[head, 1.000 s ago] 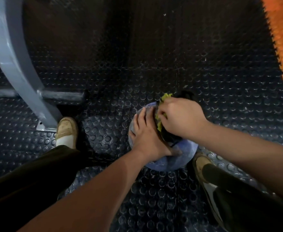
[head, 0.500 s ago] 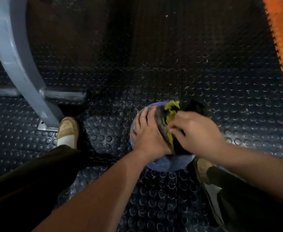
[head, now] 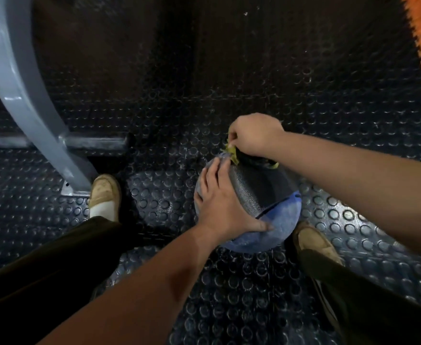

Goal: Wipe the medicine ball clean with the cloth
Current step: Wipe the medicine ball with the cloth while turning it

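now, medicine ball (head: 261,195): is sitting on the studded rubber floor (head: 254,70), between the left shoe (head: 105,195) and the right shoe (head: 314,242), just beside the right one and close under the person, so both arms are reaching it easily.
left grip (head: 219,202): is lying spread over the ball's near-left side, fingers straight and thumb pressing the blue panel. judging by the pose, it is bracing the ball so that it is not rolling under the rubbing.
right grip (head: 254,138): is curling round the cloth (head: 232,153), pinching it in a bunch at the ball's far top edge, knuckles up, likely bearing down there.
cloth: is showing only as a yellow-green frill and a dark fold poking out under the fingers, touching the ball.
ball surface: is showing a dark pebbled panel on top and blue panels below, split by a curved seam. the blue is looking pale and chalky, so it is probably needing more wiping.
grey frame (head: 18,83): is standing well apart to the left, beside the left shoe.
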A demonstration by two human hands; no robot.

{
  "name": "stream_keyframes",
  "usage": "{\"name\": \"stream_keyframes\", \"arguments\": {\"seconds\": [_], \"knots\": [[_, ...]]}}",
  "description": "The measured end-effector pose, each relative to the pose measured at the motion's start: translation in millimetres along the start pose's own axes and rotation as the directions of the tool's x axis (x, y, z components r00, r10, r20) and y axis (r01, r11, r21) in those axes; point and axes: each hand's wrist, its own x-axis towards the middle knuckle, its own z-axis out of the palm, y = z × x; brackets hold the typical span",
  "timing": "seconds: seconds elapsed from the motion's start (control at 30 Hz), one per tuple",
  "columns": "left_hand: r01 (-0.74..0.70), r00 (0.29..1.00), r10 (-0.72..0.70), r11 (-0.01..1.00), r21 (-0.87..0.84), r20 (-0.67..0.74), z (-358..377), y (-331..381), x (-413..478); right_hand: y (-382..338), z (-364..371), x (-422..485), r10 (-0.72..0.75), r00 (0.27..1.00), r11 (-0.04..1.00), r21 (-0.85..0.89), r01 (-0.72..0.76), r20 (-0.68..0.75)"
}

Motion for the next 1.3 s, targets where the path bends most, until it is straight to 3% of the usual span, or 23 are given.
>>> {"name": "stream_keyframes", "arguments": {"seconds": [0.07, 0.2, 0.3, 0.37, 0.5, 0.77, 0.93, 1.1, 1.2, 1.3], "knots": [[0.004, 1.000, -0.004, 1.000, -0.017, 0.001, -1, 0, 2, 6, 3, -4, 0.007, 1.000, 0.999, 0.052, -0.007, 0.000], [0.002, 0.999, -0.001, 0.999, -0.043, 0.034, -9, -4, 11, 8, 13, -48, -0.030, 0.976, 0.997, 0.066, 0.045, -0.217], [-0.011, 0.999, 0.013, 0.999, -0.053, 0.037, -11, -5, 15, 3, 32, -91, -0.152, 0.847, 0.986, -0.026, 0.162, -0.510], [-0.009, 0.999, 0.011, 0.998, -0.068, 0.039, -12, -4, 18, 6, 45, -108, -0.238, 0.776, 0.969, -0.094, 0.227, -0.584], [0.015, 0.998, -0.011, 0.998, -0.062, 0.059, -15, -1, 24, 21, 59, -125, -0.398, 0.708, 0.915, -0.198, 0.351, -0.583], [-0.033, 0.979, 0.027, 0.999, 0.026, 0.201, -28, -4, 28, 37, 57, -135, -0.659, 0.654, 0.752, -0.319, 0.576, -0.371], [-0.061, 0.986, 0.052, 0.997, 0.056, 0.157, -20, -4, 20, 34, 43, -128, -0.600, 0.701, 0.799, -0.254, 0.545, -0.384], [-0.118, 0.984, 0.105, 0.989, 0.083, 0.146, -14, -6, 14, 20, 24, -87, -0.310, 0.832, 0.950, -0.166, 0.263, -0.460], [-0.131, 0.982, 0.123, 0.990, 0.051, 0.141, -10, -8, 11, 23, 16, -58, -0.131, 0.936, 0.991, -0.003, 0.137, -0.326], [-0.113, 0.978, 0.119, 0.993, -0.047, 0.171, -19, -15, 12, 29, 21, -51, -0.094, 0.963, 0.992, 0.057, 0.112, -0.251]]}}
